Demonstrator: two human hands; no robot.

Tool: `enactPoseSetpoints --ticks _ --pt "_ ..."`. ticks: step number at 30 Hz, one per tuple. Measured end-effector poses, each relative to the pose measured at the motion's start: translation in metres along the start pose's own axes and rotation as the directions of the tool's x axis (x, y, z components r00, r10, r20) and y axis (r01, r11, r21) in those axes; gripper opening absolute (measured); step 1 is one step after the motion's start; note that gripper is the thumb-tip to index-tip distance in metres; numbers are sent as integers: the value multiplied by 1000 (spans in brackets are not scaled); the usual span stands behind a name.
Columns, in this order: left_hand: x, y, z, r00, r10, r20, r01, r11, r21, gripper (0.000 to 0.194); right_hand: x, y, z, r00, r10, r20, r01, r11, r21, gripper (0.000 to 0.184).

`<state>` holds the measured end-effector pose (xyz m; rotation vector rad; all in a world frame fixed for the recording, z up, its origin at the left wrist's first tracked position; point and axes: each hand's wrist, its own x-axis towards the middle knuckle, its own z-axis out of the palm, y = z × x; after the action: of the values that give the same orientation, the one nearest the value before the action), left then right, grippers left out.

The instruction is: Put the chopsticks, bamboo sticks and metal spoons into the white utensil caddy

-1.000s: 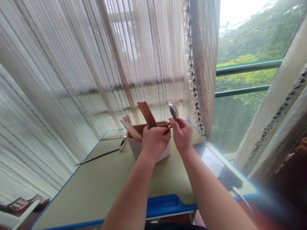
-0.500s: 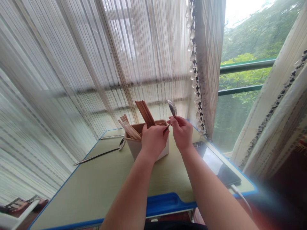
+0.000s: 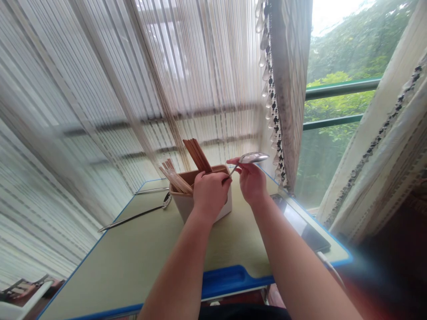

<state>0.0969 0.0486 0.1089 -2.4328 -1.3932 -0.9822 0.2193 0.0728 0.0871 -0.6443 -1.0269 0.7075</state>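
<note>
A white cutlery holder (image 3: 188, 205) stands on the green table (image 3: 140, 258) and holds two bunches of wooden chopsticks (image 3: 197, 155). My left hand (image 3: 209, 192) is closed over the holder's near rim and grips the lower end of a metal spoon (image 3: 251, 158). My right hand (image 3: 249, 178) pinches the spoon's handle just below the bowl. The spoon's bowl points right, level with the top of the holder.
Two long metal spoons (image 3: 140, 214) lie on the table left of the holder. A dark tablet (image 3: 302, 226) with a cable lies at the right edge. Striped curtains hang behind; a window with green rails is at the right. A blue tray edge (image 3: 230, 280) runs along the front.
The spoon's bowl has tipped from upright to pointing right. Both hands stay at the holder; the view has shifted slightly.
</note>
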Motion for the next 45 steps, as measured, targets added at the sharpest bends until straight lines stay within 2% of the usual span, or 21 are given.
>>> enactPoseSetpoints --ticks 6,15,23,27,29,31,34,37,40,42,44,45 --pt "-1 1 -1 999 -8 36 7 999 36 25 -1 2 3 997 44 -66 -37 993 109 19" --pt "-8 6 1 999 36 -23 -32 991 129 35 -4 14 3 991 20 -129 -17 1000 21 21" --pt "-10 5 5 996 49 -73 -36 985 169 33 0 19 2 977 127 -172 -120 992 51 22" --pt "-13 8 4 997 42 -70 -25 971 236 32 1 16 1 947 137 -292 -149 989 -20 24" --pt "-14 9 4 996 32 -83 -11 970 242 28 1 12 -2 908 81 -411 -109 993 -45 22" --pt "-16 12 4 990 20 -137 10 977 215 22 1 8 -7 849 15 -529 -58 996 -65 19" --pt "-20 20 1 970 30 -240 2 992 129 34 2 0 -15 758 -68 -649 -4 994 -108 18" --pt "-30 29 -13 934 54 -354 -39 998 48 41 1 -16 -20 675 -134 -726 32 988 -153 16" --pt "-46 29 -38 877 43 -478 -67 997 -33 39 -4 -38 -24 529 -281 -801 115 959 -260 15" --pt "-60 21 -57 842 19 -540 -73 994 -77 34 -15 -49 -25 411 -454 -791 262 889 -374 13" --pt "-76 4 -72 802 -12 -597 -59 993 -100 25 -36 -52 -21 403 -521 -752 428 834 -349 15" --pt "-84 -6 -77 781 -32 -623 -40 994 -101 20 -49 -50 -15 424 -541 -726 497 809 -312 17"
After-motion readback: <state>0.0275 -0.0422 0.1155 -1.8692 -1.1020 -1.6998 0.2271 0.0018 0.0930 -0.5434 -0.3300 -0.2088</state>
